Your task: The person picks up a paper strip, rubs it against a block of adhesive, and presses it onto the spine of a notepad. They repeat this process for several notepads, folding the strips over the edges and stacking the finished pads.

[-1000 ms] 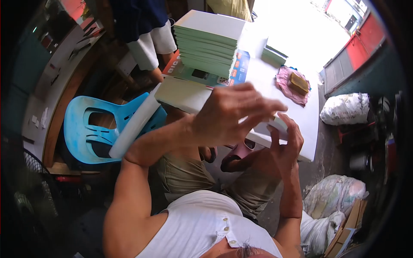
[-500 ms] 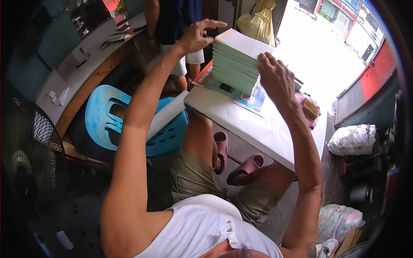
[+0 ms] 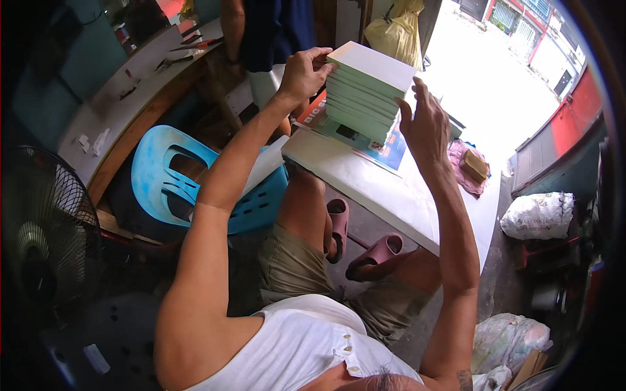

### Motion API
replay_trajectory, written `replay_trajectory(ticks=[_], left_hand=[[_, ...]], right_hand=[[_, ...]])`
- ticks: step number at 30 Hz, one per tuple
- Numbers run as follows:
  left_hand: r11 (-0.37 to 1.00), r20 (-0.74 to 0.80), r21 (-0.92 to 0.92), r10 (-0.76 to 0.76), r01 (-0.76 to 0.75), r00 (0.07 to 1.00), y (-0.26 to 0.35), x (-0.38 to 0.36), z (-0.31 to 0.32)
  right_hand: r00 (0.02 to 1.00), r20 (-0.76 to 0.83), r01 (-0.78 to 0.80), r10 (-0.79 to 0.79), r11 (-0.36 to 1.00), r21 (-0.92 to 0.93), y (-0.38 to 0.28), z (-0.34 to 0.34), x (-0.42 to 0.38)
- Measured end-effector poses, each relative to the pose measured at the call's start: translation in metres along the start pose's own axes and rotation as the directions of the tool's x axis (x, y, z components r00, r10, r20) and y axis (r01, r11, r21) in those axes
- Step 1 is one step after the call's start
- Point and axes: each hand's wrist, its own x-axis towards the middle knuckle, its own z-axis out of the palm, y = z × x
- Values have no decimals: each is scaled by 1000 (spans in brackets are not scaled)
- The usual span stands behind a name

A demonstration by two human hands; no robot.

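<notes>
Fan (image 3: 39,228): stood far to the left of both hands, at the frame edge.
Blue chair (image 3: 169,179): sat below and left of the left fingers, a white roll (image 3: 264,166) leaning across its seat.
Left hand (image 3: 302,73): fingers curled together, tips pressed on the left end of the stack; whether clamped around a book or only touching, cannot tell.
Stack of books (image 3: 365,88): pale green edges, white cover on top; stood between the two sets of fingers on a printed sheet (image 3: 385,146).
Right hand (image 3: 425,120): fingers spread apart and upright, just beside the right end of the stack, holding nothing; contact with the books unclear.
White table (image 3: 391,189): lay beneath both hands and the stack.
Pink cloth (image 3: 464,171): lay right of the right fingers, a brown block (image 3: 475,164) on top.
White sack (image 3: 538,215): on the floor well right of the right fingers, contents hidden.
</notes>
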Motion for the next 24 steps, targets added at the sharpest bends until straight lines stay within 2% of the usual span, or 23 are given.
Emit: replay_trajectory(ticks=[2,4,6,8,10,11,12,14,16,18,20,23,24], left_hand=[[976,-132,186,137,-111,982,26,-10,-1],[880,-161,354,391,-316,906,56,-19,1],[837,-107,342,487,-428,867,95,-27,19],[775,31,243,595,-584,803,133,-36,43],[663,78,154,731,-733,678,155,-38,86],[578,139,181,786,-795,603,165,-37,107],[584,192,132,778,-801,598,176,-36,127],[632,259,94,730,-769,632,187,-25,174],[760,321,32,608,-649,727,191,-6,212],[833,342,49,504,-551,793,181,19,250],[887,432,145,341,-438,835,165,39,286],[910,576,270,110,-316,810,144,62,319],[899,602,281,108,-336,791,137,68,327]], right_hand=[[987,-126,107,-98,992,65,4,-13,-15],[981,-114,166,-158,984,58,19,-23,-40],[981,-20,194,-193,979,69,46,-25,-70],[960,146,234,-240,971,57,71,-30,-95],[931,188,306,-313,950,65,93,-28,-117],[922,209,322,-327,945,59,102,-27,-124],[917,235,323,-322,946,35,116,-30,-134],[935,147,324,-323,946,18,117,-35,-141],[935,170,311,-310,950,22,119,-38,-146],[956,150,243,-251,968,69,112,-34,-146],[955,189,214,-227,973,87,106,-35,-146],[945,225,223,-237,971,87,108,-30,-150],[948,206,229,-242,970,86,109,-29,-150]])
